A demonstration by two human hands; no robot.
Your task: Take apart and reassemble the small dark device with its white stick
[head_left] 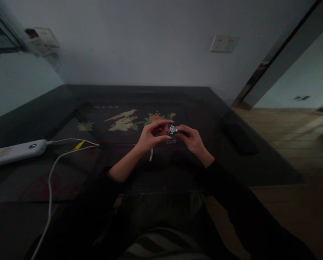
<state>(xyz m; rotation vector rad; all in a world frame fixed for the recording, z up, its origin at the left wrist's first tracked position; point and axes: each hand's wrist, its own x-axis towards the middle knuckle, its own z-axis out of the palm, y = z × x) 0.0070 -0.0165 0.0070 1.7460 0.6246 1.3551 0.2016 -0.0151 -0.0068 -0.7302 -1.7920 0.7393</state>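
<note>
Over the dark glass-topped table, both hands meet in front of me. My left hand (153,134) has its thumb and fingers curled around a small green-edged piece (169,129); most of it is hidden by the fingers. In my right hand (189,137), thumb and forefinger pinch a small shiny silver metal piece (173,129), which touches the left-hand piece. Its exact kind is too dim to make out. Just below them shows a small clear, shiny-edged shape (171,142). A short white strip (151,155) is visible below my left hand.
A white power bank (17,152) lies at the left, with a white cable (51,180) bearing a yellow tag (79,145). A dark flat object (240,139) rests at the right. Wall sockets (224,43) are behind the table (140,90).
</note>
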